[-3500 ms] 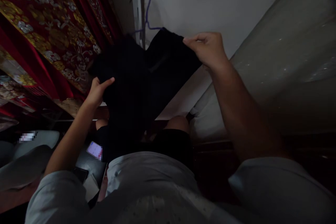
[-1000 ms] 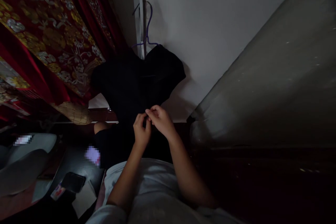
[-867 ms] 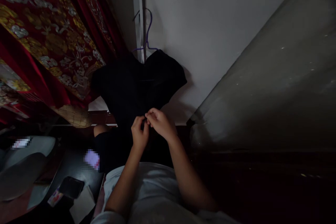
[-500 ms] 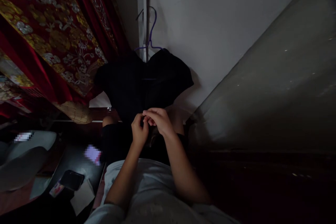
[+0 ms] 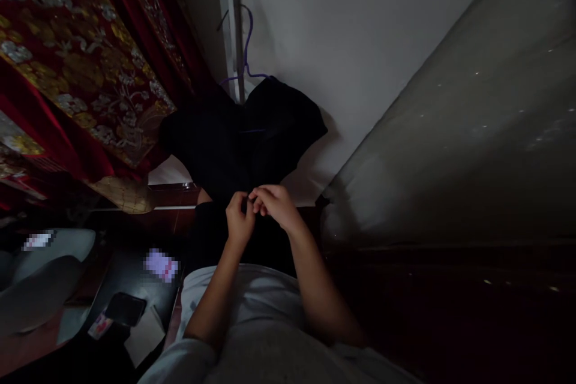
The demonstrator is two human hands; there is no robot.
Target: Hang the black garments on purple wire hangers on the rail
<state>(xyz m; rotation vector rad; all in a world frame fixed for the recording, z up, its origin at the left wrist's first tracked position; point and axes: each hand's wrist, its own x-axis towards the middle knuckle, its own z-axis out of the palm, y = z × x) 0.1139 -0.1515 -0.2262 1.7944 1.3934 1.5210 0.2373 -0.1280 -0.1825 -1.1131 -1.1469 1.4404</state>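
Observation:
A black garment (image 5: 238, 138) hangs on a purple wire hanger (image 5: 245, 48) against a white wall. My left hand (image 5: 238, 225) and my right hand (image 5: 274, 207) meet at its lower front, fingertips pinched together on the dark cloth. Both hands are closed. What lies between the fingertips is too dark to make out beyond the fabric. My forearms rise from my light shirt at the bottom of the view.
A red and gold embroidered hanging (image 5: 76, 60) fills the upper left. A grey slanted surface (image 5: 450, 150) covers the right. Lower left, a dark tabletop (image 5: 135, 288) carries a black phone (image 5: 126, 309) and papers. A grey cushion (image 5: 40, 288) lies far left.
Seconds ago my hands held the garment's shoulders spread wide. They have come down and together at its lower front, and over the last second they stay pinched there with small shifts.

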